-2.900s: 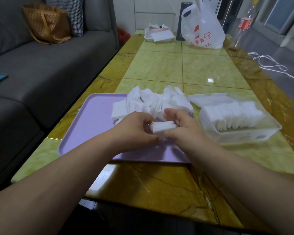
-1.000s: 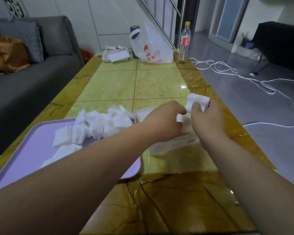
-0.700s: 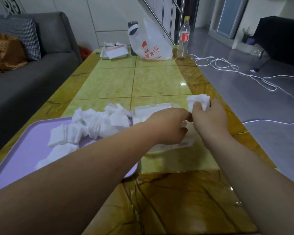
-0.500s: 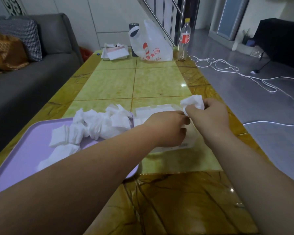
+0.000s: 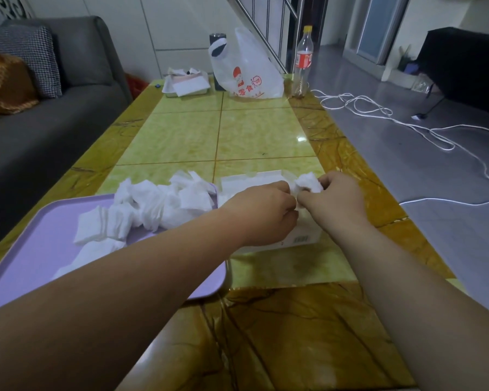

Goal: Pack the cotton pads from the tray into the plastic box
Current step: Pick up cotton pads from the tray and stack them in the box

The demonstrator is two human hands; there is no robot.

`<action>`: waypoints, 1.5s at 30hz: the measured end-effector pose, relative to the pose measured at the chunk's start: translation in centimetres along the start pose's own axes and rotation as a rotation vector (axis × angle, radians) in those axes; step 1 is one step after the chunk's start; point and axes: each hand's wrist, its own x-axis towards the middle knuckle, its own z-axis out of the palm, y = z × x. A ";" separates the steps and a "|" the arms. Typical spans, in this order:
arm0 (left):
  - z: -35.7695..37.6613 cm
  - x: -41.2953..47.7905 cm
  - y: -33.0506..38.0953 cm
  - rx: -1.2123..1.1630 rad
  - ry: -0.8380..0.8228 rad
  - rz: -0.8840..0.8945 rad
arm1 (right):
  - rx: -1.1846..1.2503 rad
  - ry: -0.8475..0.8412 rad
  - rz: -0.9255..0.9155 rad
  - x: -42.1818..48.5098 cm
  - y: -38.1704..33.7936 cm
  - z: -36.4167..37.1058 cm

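Cotton pads (image 5: pixel 164 203) are piled loose along the far side of the lilac tray (image 5: pixel 34 266), which sits on the near left part of the yellow-green marble-look table (image 5: pixel 249 136). Just right of the tray is the clear plastic box (image 5: pixel 302 239) (you can see a barcode sticker on its near wall), mostly hidden behind both hands.

Right hand (image 5: pixel 338 197) is over the box, fingers curled closed around a small bunch of pads (image 5: pixel 308 182) that pokes out on the far side of the fist. Left hand (image 5: pixel 261 211) is right next to it, knuckles touching or almost touching, fingers curled in too. Can't tell if it's pinching the same bunch or anything at all, since the fingertips are tucked out of sight.

Other stuff: at the far end of the table there's a white plastic bag (image 5: pixel 246 71) with red print, a mostly empty soda bottle (image 5: pixel 304 60) to its right, and a small white tray of papers (image 5: pixel 187 85) to its left. Grey sofa (image 5: pixel 54 117) runs along the left, and a white cable (image 5: pixel 401 125) snakes across the floor on the right.
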 end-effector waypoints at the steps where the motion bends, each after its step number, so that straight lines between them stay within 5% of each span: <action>1: 0.1 -0.1 -0.2 -0.006 0.015 0.005 | -0.059 0.000 -0.024 0.0 0.0 0.1; 16: 0.4 -0.7 -0.2 -0.100 0.038 -0.008 | -0.624 -0.093 -0.019 0.3 -1.8 1.5; 23: 0.1 -0.9 -0.2 -0.169 0.025 -0.048 | -0.513 -0.277 -0.016 -0.5 -2.5 0.3; 30: 0.0 -2.0 0.1 -0.143 0.119 -0.042 | -0.563 -0.071 -0.046 -0.8 -2.0 -0.4; 37: 0.3 -3.0 -0.3 -0.217 0.088 -0.026 | -0.522 -0.125 -0.023 -1.3 -2.6 0.5; 42: -0.3 -6.1 -1.4 -0.265 0.237 -0.048 | -0.497 -0.031 -0.257 -3.9 -5.7 1.1; 45: -0.9 -9.5 -3.5 -0.277 0.326 -0.092 | -0.321 -0.174 -0.402 -6.7 -8.1 3.6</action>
